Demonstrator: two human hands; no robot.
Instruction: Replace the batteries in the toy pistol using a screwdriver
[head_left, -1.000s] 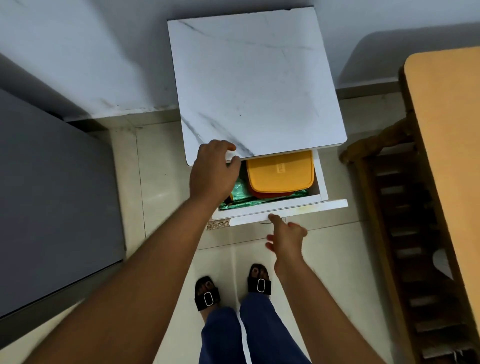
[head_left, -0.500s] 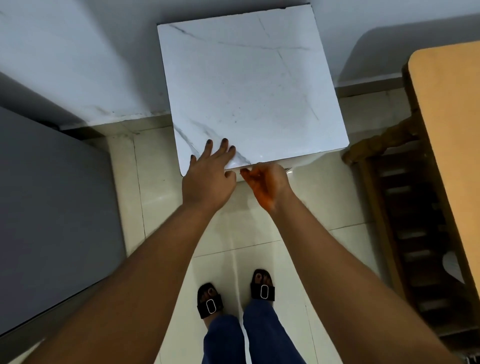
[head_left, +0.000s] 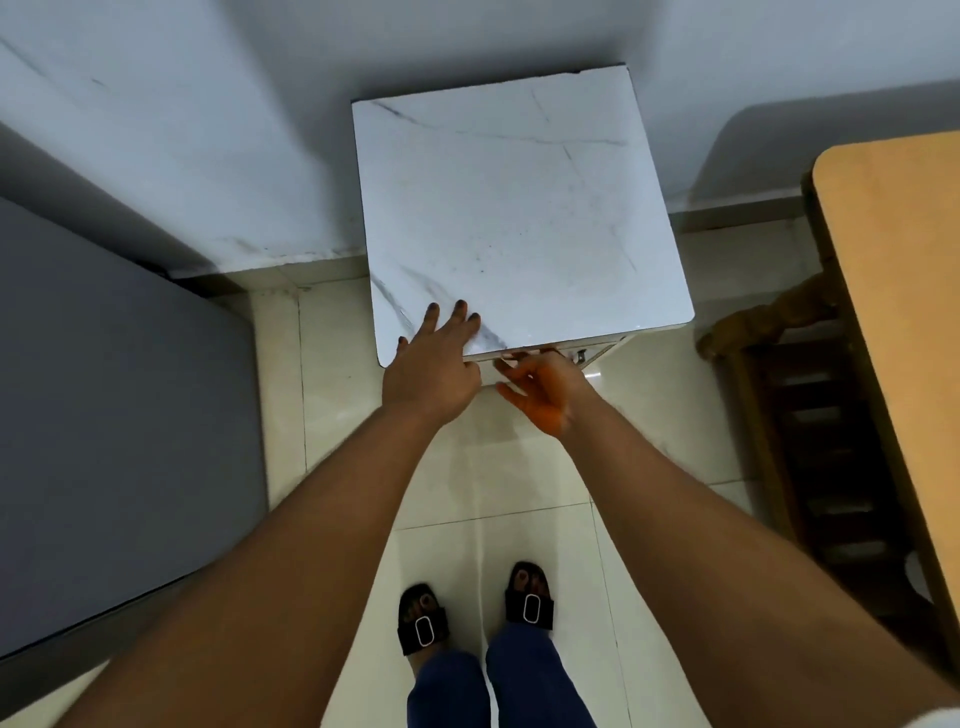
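The left hand (head_left: 434, 371) lies flat on the near left corner of the marble-patterned cabinet top (head_left: 519, 218), fingers straight and spread, pointing away toward the wall. The right hand (head_left: 540, 387) sits just beside it at the cabinet's near edge, palm turned up, fingers loosely bent toward the drawer front (head_left: 592, 349) under the top's lip; whether they actually grip the drawer or only touch it cannot be told, since the fingertips are tucked under the overhang. The two hands nearly touch each other.

The drawer is pushed in, with only a thin strip of its front showing below the top. The toy pistol, the screwdriver and the batteries are nowhere in view, so which way the pistol points and how its long axis lies cannot be told.

One cabinet stands against the far wall (head_left: 208, 130). To the left is one grey flat surface (head_left: 104, 415), reaching from near to far. To the right is one orange-tan tabletop (head_left: 898, 291), with a dark wooden frame (head_left: 810, 426) beside and below it. The floor is pale tile (head_left: 498, 483). Near the bottom edge stand two feet in black sandals (head_left: 423, 626), each with a white buckle, and two dark blue trouser legs (head_left: 535, 680).
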